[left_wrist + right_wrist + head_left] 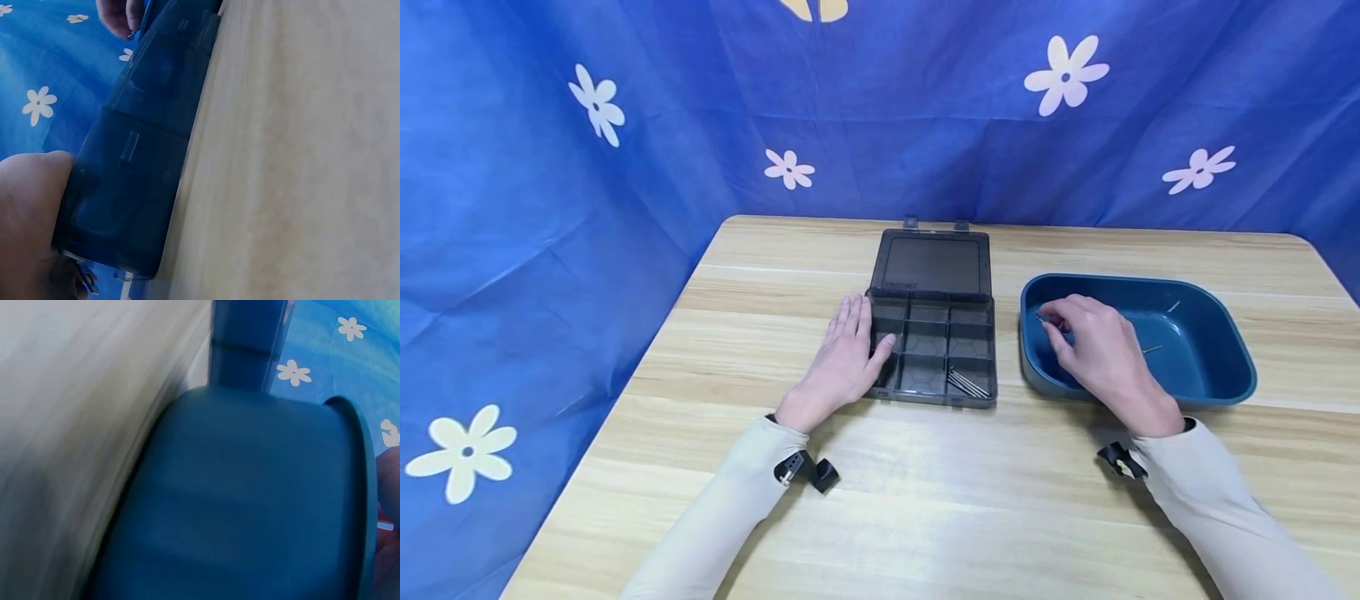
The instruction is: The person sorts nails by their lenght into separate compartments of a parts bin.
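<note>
A dark see-through compartment box lies on the table, its hinged lid folded back. My left hand rests along the box's left side with straight fingers, the thumb reaching over the left compartments. Several long thin metal nails lie in the front right compartment. To the right is a deep blue plastic tub. Just inside its left rim, my right hand pinches a thin metal nail between thumb and fingertips; most of it is hidden. Another nail lies on the tub's floor.
Both box and tub stand on a light wood-grain table. A blue curtain with white flowers hangs behind and to the left. A black strap mount sits at each wrist, the left one sticking out over the tabletop.
</note>
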{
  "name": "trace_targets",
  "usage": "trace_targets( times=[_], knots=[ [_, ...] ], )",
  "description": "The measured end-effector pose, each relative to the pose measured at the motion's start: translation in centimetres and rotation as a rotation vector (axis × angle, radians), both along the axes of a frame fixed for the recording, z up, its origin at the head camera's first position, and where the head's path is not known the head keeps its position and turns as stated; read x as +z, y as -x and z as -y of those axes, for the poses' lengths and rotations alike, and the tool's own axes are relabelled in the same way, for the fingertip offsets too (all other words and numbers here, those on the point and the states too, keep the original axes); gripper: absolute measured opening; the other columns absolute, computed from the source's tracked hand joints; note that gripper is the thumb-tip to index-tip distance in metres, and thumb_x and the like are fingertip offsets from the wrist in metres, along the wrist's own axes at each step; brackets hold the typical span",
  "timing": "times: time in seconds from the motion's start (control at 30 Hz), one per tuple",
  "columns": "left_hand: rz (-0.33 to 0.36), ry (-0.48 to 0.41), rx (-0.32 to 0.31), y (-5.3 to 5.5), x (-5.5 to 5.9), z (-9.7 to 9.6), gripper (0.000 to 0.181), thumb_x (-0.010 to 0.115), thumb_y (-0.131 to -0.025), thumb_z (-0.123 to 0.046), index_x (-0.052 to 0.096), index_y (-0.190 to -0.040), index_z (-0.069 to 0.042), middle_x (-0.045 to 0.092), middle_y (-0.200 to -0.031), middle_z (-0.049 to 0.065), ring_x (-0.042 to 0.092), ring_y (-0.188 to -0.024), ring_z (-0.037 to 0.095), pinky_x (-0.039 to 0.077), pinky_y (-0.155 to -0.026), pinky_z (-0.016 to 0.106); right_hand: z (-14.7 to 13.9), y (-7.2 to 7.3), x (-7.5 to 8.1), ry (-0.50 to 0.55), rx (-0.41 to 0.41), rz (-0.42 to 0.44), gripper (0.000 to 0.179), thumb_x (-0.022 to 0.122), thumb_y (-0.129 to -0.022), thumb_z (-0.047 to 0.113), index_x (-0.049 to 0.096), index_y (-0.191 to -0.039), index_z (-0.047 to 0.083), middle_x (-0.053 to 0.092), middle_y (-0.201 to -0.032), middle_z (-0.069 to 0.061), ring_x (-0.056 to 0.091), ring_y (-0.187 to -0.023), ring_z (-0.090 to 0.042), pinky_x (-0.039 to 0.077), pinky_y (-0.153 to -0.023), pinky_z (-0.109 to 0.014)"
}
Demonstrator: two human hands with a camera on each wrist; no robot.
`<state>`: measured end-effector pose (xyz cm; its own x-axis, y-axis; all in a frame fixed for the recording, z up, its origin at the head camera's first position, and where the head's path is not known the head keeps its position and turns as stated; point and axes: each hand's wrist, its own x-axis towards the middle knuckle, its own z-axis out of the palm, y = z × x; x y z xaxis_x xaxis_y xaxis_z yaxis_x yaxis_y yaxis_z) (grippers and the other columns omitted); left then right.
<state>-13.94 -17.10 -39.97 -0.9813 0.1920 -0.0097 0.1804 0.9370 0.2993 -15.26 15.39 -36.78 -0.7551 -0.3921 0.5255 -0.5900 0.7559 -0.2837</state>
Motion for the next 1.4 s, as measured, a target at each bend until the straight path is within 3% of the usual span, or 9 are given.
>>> trace_targets(
  times=[0.27,0.5,0.6,0.77,1.0,1.2,1.4],
  knots=[
    [0.009,-0.016,0.007,0.0,-0.1,0.0,0.077,0.024,-0.103,-0.050,0.003,-0.152,0.005,0.004,-0.159,0.023,-0.006,-0.147,0.033,0.004,-0.118,0.045,2.9,-0.3,0.2,-0.029,0.070,-0.152,0.010,0.066,-0.084,-0.001,0.070,-0.093,-0.001,0.066,-0.085,-0.012,0.062,-0.077,-0.029,0.053,-0.060,-0.045],
    [0.000,-0.029,0.010,0.0,-0.2,0.0,0.075,0.027,-0.103,-0.047,0.003,-0.152,0.005,0.005,-0.159,0.023,-0.004,-0.147,0.034,0.004,-0.119,0.045,5.9,-1.1,0.0,-0.081,0.183,-0.209,0.012,0.064,-0.085,-0.003,0.070,-0.095,-0.002,0.066,-0.088,-0.013,0.060,-0.085,-0.031,0.048,-0.074,-0.043],
    [-0.006,-0.033,0.007,0.0,-0.2,0.1,0.075,0.028,-0.104,-0.046,0.004,-0.152,0.005,0.005,-0.159,0.024,-0.003,-0.147,0.034,0.004,-0.119,0.046,7.3,-1.6,-0.2,-0.095,0.226,-0.191,0.013,0.064,-0.085,-0.003,0.070,-0.096,-0.002,0.066,-0.089,-0.012,0.061,-0.086,-0.029,0.050,-0.077,-0.042],
    [-0.023,-0.027,0.004,0.1,-0.1,0.2,0.075,0.030,-0.104,-0.045,0.006,-0.152,0.006,0.007,-0.159,0.024,0.001,-0.147,0.036,0.006,-0.118,0.047,9.9,-2.2,-0.4,-0.134,0.281,-0.148,0.013,0.068,-0.085,-0.001,0.071,-0.097,0.002,0.067,-0.089,-0.008,0.060,-0.083,-0.025,0.051,-0.072,-0.036],
    [-0.007,-0.019,0.002,-0.1,-0.3,0.0,0.075,0.029,-0.103,-0.046,0.005,-0.152,0.006,0.007,-0.158,0.025,0.000,-0.147,0.036,0.006,-0.118,0.047,12.0,-2.6,-1.3,-0.174,0.314,-0.046,0.009,0.071,-0.085,0.007,0.072,-0.094,0.007,0.067,-0.089,-0.003,0.061,-0.083,-0.021,0.052,-0.072,-0.035],
    [-0.014,-0.018,-0.005,-0.1,-0.2,-0.2,0.076,0.028,-0.103,-0.047,0.005,-0.152,0.007,0.006,-0.158,0.025,0.000,-0.147,0.036,0.007,-0.118,0.048,11.3,-2.5,-1.2,-0.170,0.289,-0.034,0.011,0.071,-0.085,0.009,0.072,-0.096,0.006,0.069,-0.091,-0.005,0.063,-0.084,-0.022,0.052,-0.072,-0.037],
    [-0.020,-0.015,0.000,0.1,-0.1,0.0,0.075,0.030,-0.104,-0.044,0.005,-0.151,0.007,0.007,-0.158,0.025,0.002,-0.146,0.037,0.008,-0.118,0.049,8.4,-1.4,0.1,-0.093,0.251,-0.021,0.008,0.069,-0.085,0.006,0.071,-0.092,0.005,0.068,-0.089,-0.005,0.064,-0.082,-0.022,0.055,-0.070,-0.037]
  ],
)
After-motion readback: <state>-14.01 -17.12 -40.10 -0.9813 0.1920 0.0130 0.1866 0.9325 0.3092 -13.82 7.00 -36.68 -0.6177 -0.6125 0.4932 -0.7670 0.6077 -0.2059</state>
